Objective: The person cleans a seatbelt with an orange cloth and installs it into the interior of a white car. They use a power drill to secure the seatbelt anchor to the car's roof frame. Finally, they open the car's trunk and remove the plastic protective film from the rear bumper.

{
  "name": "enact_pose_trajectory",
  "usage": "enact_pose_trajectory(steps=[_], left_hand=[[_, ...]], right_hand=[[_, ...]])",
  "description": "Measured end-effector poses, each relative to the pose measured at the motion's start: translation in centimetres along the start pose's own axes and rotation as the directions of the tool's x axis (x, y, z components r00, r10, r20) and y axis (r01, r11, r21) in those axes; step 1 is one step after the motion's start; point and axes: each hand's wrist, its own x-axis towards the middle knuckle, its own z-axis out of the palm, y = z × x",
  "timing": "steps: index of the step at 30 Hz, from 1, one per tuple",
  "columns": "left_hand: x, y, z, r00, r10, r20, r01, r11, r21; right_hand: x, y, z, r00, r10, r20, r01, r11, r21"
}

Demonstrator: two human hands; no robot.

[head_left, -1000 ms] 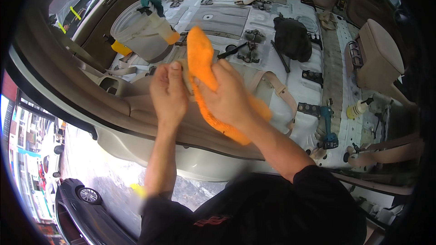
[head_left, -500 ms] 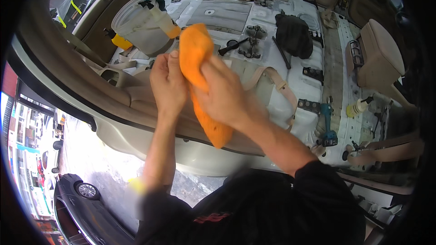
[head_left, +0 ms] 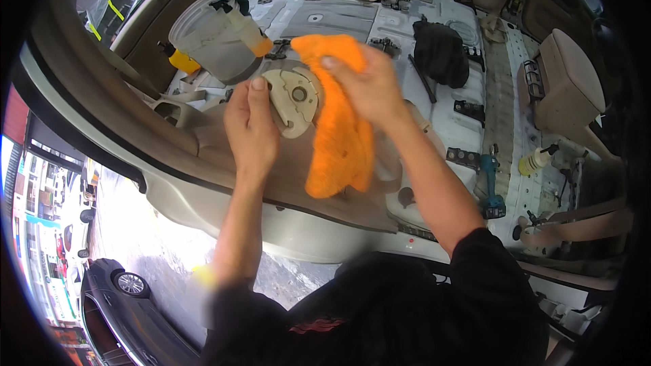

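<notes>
Between thumb and fingers, my left hand (head_left: pixel 252 129) grips a beige, roundish plastic trim cover (head_left: pixel 293 103) with a hole in its middle and a notch low on its edge. To its right, my right hand (head_left: pixel 371 88) is closed on an orange cloth (head_left: pixel 342 142), whose lower part hangs down loosely. The cloth lies against or just in front of the cover's right edge; I cannot tell whether they touch. Both hands are held above the beige sill panel of a stripped car interior.
A clear bucket (head_left: pixel 234 61) stands at the far left, a spray bottle (head_left: pixel 247 30) hung on its rim. A yellow spray bottle (head_left: pixel 179 58) sits beside it. On the bare metal floor lie a black cloth bundle (head_left: pixel 441 54), a teal cordless driver (head_left: pixel 489 183) and another spray bottle (head_left: pixel 538 160).
My right hand has moved right and slightly up with the orange cloth, uncovering the beige cover. My left hand has stayed nearly in place.
</notes>
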Motion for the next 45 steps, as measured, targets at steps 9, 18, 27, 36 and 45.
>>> enact_pose_trajectory(steps=[9,18,27,36,45], left_hand=[[0.7,-0.6,1.0,0.992,-0.107,0.062,0.111,0.992,-0.057],[-0.5,-0.6,-0.1,0.999,-0.022,0.024,0.020,0.994,0.111],[0.0,-0.2,-0.8,0.975,-0.223,0.019,0.205,0.851,-0.484],[1.5,-0.4,-3.1,0.867,0.209,0.453,0.321,0.460,-0.828],[0.3,1.6,-3.3,0.914,0.211,0.346,0.302,0.214,-0.929]], right_hand=[[-4.1,-3.0,-0.7,0.992,-0.107,0.065,0.108,0.994,-0.010],[-0.8,-3.1,5.4,0.996,0.043,-0.073,-0.054,0.987,-0.155],[-8.6,0.1,2.1,0.996,0.086,0.032,-0.092,0.941,0.326],[-7.5,-2.5,1.5,0.924,0.224,0.308,-0.381,0.488,0.786],[-13.0,-7.3,3.1,0.855,-0.080,0.513,-0.217,0.843,0.493]])
